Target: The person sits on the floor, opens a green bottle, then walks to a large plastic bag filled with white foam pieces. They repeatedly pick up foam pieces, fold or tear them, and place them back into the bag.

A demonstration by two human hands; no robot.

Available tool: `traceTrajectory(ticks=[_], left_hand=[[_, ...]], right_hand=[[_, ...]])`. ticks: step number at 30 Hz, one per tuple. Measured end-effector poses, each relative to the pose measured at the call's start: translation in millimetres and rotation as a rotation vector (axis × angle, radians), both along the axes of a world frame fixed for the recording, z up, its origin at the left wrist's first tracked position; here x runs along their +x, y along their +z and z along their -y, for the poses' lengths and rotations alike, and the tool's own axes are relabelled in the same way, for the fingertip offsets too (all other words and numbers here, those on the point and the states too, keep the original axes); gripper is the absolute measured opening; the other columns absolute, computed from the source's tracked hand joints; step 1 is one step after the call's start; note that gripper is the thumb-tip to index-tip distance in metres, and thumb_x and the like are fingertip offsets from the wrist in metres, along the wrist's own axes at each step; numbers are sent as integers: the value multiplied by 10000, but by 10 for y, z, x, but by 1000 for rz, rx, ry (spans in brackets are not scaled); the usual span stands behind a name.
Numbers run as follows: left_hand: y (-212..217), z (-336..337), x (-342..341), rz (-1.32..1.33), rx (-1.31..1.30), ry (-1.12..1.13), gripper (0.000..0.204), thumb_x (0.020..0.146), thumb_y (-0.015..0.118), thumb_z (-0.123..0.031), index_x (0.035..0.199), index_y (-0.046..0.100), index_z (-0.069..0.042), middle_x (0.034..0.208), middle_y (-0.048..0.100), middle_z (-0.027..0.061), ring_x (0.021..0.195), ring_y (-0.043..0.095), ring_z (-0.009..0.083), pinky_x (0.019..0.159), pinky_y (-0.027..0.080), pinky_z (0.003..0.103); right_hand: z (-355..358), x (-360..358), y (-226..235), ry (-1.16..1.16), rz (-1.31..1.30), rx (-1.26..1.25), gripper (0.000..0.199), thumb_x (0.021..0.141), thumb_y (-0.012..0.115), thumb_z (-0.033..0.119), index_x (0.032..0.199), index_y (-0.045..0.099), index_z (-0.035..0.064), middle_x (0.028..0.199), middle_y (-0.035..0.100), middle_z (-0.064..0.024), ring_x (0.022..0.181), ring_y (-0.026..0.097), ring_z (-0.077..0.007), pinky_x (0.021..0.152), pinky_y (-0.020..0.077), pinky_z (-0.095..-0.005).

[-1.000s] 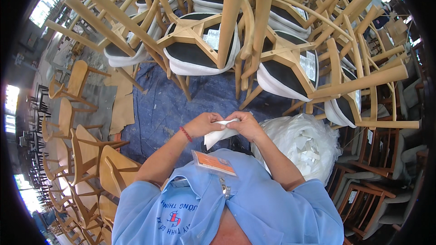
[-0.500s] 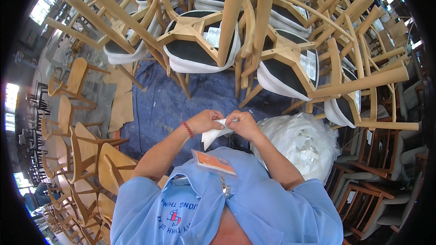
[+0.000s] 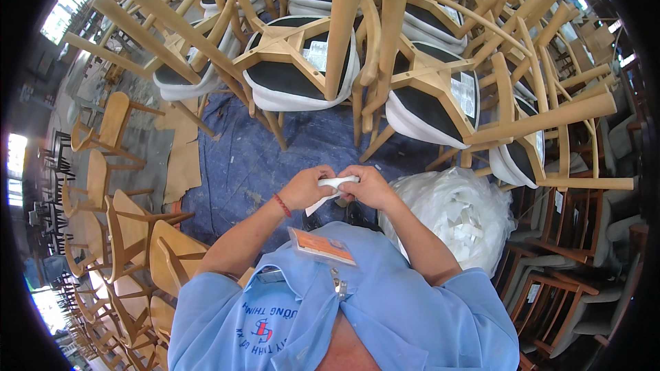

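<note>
A small white sheet (image 3: 335, 183), thin and soft-looking, is bunched between my two hands in front of my chest. My left hand (image 3: 307, 187) pinches its left side, and one flap hangs down below those fingers. On the other side my right hand (image 3: 369, 186) grips the rolled upper end between thumb and fingers. Whether the sheet is foam or paper I cannot tell. To the right of my right hand sits a clear plastic bag (image 3: 450, 216) with white pieces inside.
Upturned wooden chairs with white seats (image 3: 302, 62) are stacked ahead, their legs jutting toward me. Bare wooden chairs (image 3: 127, 227) line the left. Dark-framed chairs with grey seats (image 3: 550, 302) are piled at right. A blue tarp (image 3: 240, 144) and brown cardboard (image 3: 183, 165) cover the floor.
The white sheet has gone from a flat, pointed fold to a narrower roll between my fingers. My right hand has turned slightly and closed around its upper end.
</note>
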State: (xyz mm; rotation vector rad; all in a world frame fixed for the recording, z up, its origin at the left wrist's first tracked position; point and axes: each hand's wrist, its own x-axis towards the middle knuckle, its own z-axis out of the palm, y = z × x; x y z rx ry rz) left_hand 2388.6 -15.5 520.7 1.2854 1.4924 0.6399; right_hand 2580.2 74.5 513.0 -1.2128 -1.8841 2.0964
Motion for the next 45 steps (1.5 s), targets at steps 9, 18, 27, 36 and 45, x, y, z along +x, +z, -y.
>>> traceTrajectory(ticks=[9, 18, 27, 36, 45], left_hand=[[-77, -30, -108, 172, -63, -209, 380, 988, 600, -275, 1252, 601, 0, 963, 667, 47, 845, 601, 103, 770, 498, 269], [-149, -10, -165, 93, -89, -308, 338, 921, 676, -187, 1200, 628, -2, 942, 667, 50, 853, 603, 123, 781, 493, 298], [-220, 5, -139, 361, -96, -128, 218, 898, 689, -160, 1068, 639, -34, 880, 658, 40, 814, 613, 118, 740, 485, 276], [-421, -131, 209, 1173, -459, -222, 427, 886, 739, -272, 1211, 598, -32, 936, 640, 58, 815, 634, 154, 751, 527, 287], [-152, -458, 1050, 1117, -455, -228, 370, 971, 609, -344, 1139, 593, -14, 918, 620, 98, 790, 629, 206, 720, 514, 336]], right_hand=[[169, 15, -22, -55, -70, 246, 200, 815, 678, 81, 1002, 732, 36, 817, 716, -99, 734, 675, -177, 695, 530, -314], [332, -16, 65, 20, -50, 441, 280, 777, 673, 35, 1053, 723, 51, 1042, 684, -102, 927, 672, -254, 827, 520, -343], [395, 301, 119, -291, -297, -172, 723, 855, 640, -40, 1499, 312, -4, 1242, 573, -145, 1016, 623, -185, 848, 521, -294], [486, 546, 199, -384, -284, 351, 518, 905, 646, 44, 1404, 508, 50, 1284, 578, -93, 999, 614, -142, 841, 501, -262], [215, 1266, 285, -440, -220, 513, 337, 919, 659, 122, 1222, 643, -24, 1078, 684, -106, 855, 640, -134, 759, 503, -252]])
